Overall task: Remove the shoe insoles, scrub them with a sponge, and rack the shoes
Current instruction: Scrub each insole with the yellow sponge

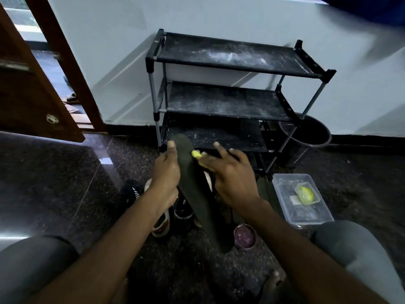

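My left hand grips a long dark insole along its left edge, thumb up beside the toe end. The insole slants from upper left down to the floor near my knee. My right hand presses a yellow sponge onto the insole's upper part, index finger lifted. Below the hands stand black shoes with white soles on the dark floor. The black three-shelf shoe rack stands against the wall behind, its shelves dusty and bare.
A clear plastic box with a yellow-green item inside sits on the floor at right. A small round tin lies by the insole's heel. A dark bucket stands right of the rack. A wooden door hangs open at left.
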